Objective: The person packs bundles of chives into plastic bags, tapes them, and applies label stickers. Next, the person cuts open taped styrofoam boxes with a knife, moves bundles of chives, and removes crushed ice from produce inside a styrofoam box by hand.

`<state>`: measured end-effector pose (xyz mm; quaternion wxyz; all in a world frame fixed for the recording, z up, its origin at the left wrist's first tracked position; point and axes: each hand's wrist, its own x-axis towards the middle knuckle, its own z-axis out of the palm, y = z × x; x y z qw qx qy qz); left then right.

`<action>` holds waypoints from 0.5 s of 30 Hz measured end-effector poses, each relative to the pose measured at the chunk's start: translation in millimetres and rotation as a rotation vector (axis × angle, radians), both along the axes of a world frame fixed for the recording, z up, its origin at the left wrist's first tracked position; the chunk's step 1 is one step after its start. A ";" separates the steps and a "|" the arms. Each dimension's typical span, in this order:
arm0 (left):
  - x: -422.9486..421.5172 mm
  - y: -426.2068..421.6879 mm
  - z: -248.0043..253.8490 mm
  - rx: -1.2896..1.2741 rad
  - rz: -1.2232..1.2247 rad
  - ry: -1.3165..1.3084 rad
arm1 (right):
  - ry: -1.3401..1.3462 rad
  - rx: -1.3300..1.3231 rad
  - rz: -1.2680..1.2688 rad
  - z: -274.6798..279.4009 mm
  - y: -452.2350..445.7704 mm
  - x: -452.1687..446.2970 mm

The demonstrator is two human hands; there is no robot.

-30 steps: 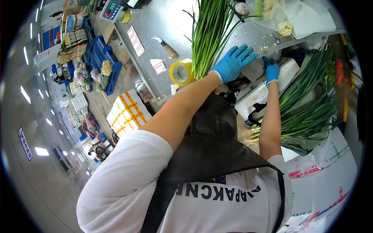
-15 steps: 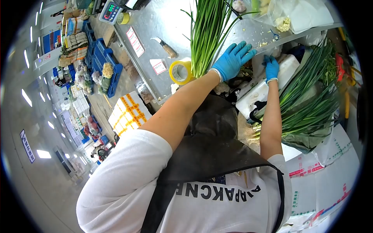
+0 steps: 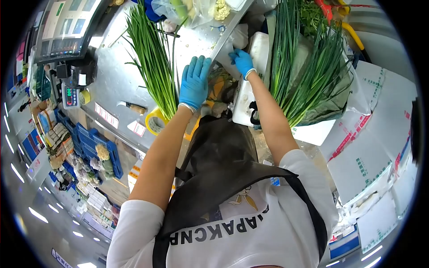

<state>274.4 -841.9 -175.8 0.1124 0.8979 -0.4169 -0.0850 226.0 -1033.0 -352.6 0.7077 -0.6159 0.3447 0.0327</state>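
Note:
My left hand point(image 3: 195, 85), in a blue glove, lies flat with fingers stretched out at the edge of the metal table point(image 3: 117, 79). Close beside it is a bunch of green chives point(image 3: 154, 62), with a roll of yellow tape point(image 3: 155, 122) at its lower end. My right hand point(image 3: 243, 63), also gloved in blue, is just off the table edge, its fingers curled at a thin clear plastic bag point(image 3: 227, 61). Their exact contact is partly hidden. Right of this hand stands a white foam box point(image 3: 245, 103).
Long green leafy stalks point(image 3: 308, 67) lie in a bag on the right. A knife point(image 3: 132, 107), a scale point(image 3: 70, 96) and a monitor point(image 3: 67, 29) are at the left. Cauliflower point(image 3: 221, 10) and garlic point(image 3: 169, 26) sit at the back. Large white boxes point(image 3: 368, 120) stand on the right.
The view has turned and shifted rightward, so the table now appears further left. My left hand has drawn back along the table edge; my right hand stays beside the foam box.

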 end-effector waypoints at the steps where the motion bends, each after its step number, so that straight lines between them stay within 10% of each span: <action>1: -0.5 0.4 1.2 -0.002 0.008 -0.004 | 0.031 -0.012 0.024 5.6 0.3 -0.1; 9: 10.4 5.9 0.8 -0.061 -0.008 0.166 | -0.022 -0.467 0.214 -43.2 -4.1 2.0; 15: 4.2 15.2 2.1 0.073 -0.004 0.001 | 0.002 -0.013 0.044 -25.9 4.7 6.0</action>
